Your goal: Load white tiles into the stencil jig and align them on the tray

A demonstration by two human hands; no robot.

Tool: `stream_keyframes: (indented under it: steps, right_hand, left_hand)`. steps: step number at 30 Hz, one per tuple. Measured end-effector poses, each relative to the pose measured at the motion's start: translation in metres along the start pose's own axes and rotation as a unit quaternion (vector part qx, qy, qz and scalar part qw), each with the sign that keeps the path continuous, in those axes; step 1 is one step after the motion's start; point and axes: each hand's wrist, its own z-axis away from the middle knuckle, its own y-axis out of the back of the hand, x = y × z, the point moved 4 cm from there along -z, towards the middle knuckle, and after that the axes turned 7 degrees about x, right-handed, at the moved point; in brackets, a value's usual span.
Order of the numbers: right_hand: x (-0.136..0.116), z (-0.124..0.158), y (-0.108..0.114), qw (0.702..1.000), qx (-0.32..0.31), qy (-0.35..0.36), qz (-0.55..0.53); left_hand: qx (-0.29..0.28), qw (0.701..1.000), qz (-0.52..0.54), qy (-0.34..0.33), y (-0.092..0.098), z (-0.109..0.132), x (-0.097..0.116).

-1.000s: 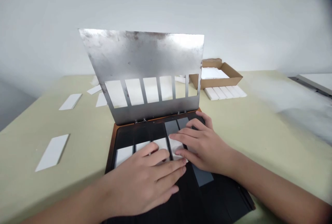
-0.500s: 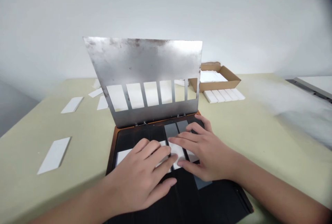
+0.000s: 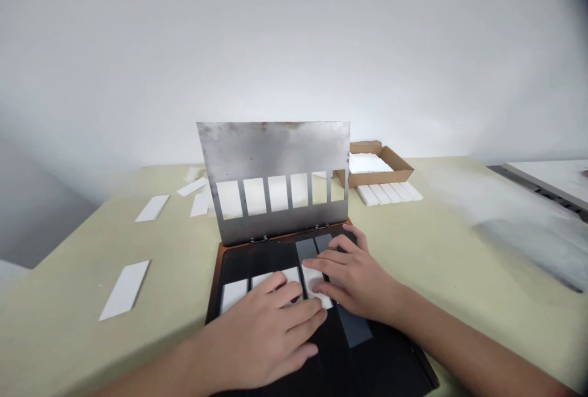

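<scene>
Neither grip is clenched: both hands lie open and flat, fingers spread, pressing down on white rectangular tiles and holding none between finger and thumb. The left hand [image 3: 260, 339] covers the lower part of the tiles at the middle of the row, its fingertips over them. The right hand [image 3: 361, 280] rests just beside it, with its fingers across a white tile [image 3: 315, 287] that lies partly under them.

At far left, on the pale green surface [image 3: 92, 244], lie loose white tiles: one near the lower left [image 3: 124, 290], and others higher up [image 3: 151, 208], close to the steel plate's left edge. The black tray [image 3: 215, 308], with its orange edge, sits at lower centre under both hands. At its left end, a white tile [image 3: 233, 296] lies uncovered, just left of the left hand. Along the tray's far edge, a hinged steel plate [image 3: 273, 149] stands tilted up, with a row of rectangular slots near its base. Dark grey strips [image 3: 307, 249] show on the tray beyond the right hand's fingers.

To the upper right sit a cardboard box [image 3: 395, 167] holding white tiles and, touching its near side, a row of white bars [image 3: 388, 193]. A white board [image 3: 551, 179] shows at the right edge.
</scene>
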Motion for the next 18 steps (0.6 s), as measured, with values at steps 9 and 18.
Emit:
stream_keyframes:
  steps: [9,18]
  right_hand:
    - [-0.004,-0.013,0.006,0.998,-0.037,-0.040,0.026]
    - [0.003,-0.016,0.001,0.995,-0.054,-0.080,0.033]
  left_hand:
    - [-0.011,0.998,0.002,0.057,0.000,0.000,-0.002]
    - [-0.032,0.997,0.025,0.072,-0.002,-0.001,-0.003]
